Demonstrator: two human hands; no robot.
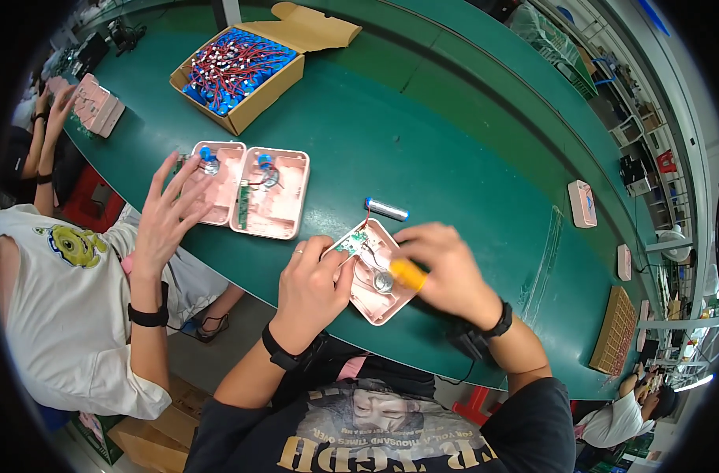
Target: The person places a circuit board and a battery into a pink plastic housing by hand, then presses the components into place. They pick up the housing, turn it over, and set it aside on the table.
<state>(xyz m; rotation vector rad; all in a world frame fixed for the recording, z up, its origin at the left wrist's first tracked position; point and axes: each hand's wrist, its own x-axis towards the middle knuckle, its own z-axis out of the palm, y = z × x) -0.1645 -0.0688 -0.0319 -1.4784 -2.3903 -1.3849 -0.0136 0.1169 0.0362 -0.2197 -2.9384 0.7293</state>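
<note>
A pink plastic housing (367, 306) lies tilted on the green table in front of me. Inside it are a green-and-white circuit board (358, 240), thin wires and a round silvery part (383, 282). My left hand (316, 284) grips the housing's left side, with fingertips by the board. Over the housing's right side, my right hand (448, 268) is closed around a yellow tool (408, 274) that looks like a handle; blur hides its tip. Just beyond the housing lies a blue-ended cylindrical battery (387, 209), its red wire running toward the board.
Left of me, a co-worker's hand (170, 209) spreads over two pink housings (296, 213). Farther back stands an open cardboard box (257, 102) of blue batteries with red wires. More pink housings (582, 206) sit along the right, near a brown divided tray (614, 331).
</note>
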